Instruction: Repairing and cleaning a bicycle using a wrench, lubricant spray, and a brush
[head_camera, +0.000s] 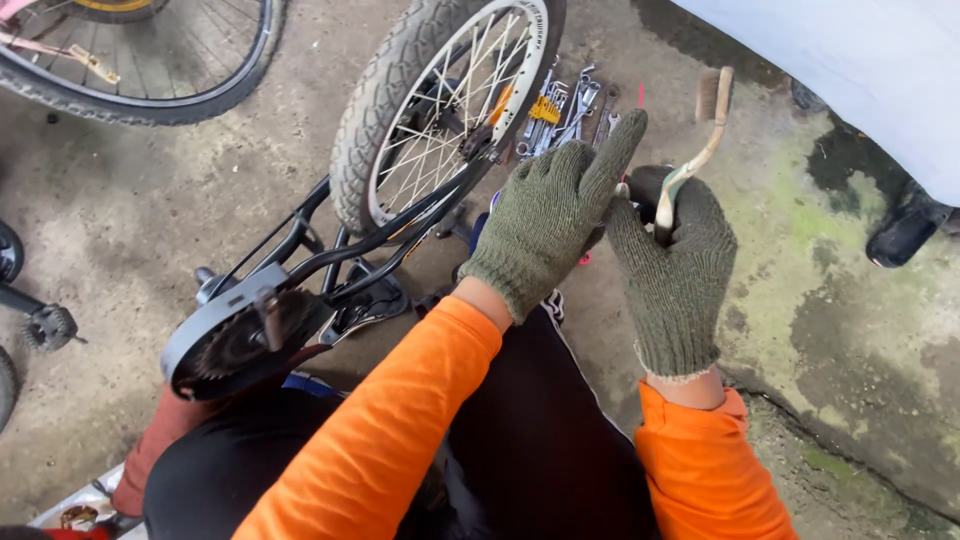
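Note:
Both my hands wear olive knit gloves below orange sleeves. My right hand (678, 265) is closed around the curved handle of a paintbrush (708, 110), its bristles pointing up and away. My left hand (553, 212) lies against the right hand's fingers, its index finger stretched toward the brush handle; what its palm covers is hidden. A small black bicycle frame (330, 250) lies upside down to the left, with its rear wheel (440, 100) raised and its chain guard and crank (235, 335) near my knee.
Several wrenches and small tools (565, 105) lie on the concrete beyond the wheel. Another bicycle wheel (150, 70) sits at the top left, and a sprocket (48, 325) at the left edge. A white vehicle body (860, 60) and a dark shoe (905, 230) are at the right.

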